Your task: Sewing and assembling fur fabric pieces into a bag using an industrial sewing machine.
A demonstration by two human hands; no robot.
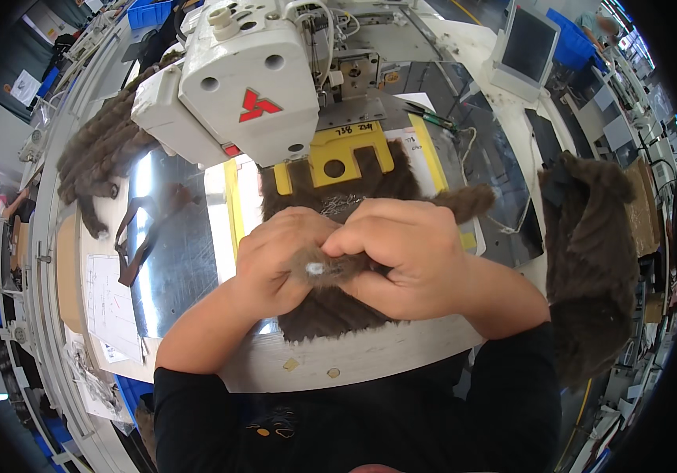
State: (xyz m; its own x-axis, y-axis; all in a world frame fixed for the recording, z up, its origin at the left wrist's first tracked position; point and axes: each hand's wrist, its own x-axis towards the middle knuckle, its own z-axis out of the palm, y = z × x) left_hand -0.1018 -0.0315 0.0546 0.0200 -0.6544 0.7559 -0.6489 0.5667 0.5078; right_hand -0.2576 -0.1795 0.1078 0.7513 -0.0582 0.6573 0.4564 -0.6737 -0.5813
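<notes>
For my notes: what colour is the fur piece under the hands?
Dark brown fur piece, head view.

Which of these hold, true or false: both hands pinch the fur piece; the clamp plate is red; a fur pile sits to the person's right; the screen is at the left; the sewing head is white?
1. Both hands pinch the fur piece. True: the left hand and right hand grip it together.
2. The clamp plate is red. False: it is yellow.
3. A fur pile sits to the person's right. True.
4. The screen is at the left. False: it stands at the upper right.
5. The sewing head is white. True.
</notes>
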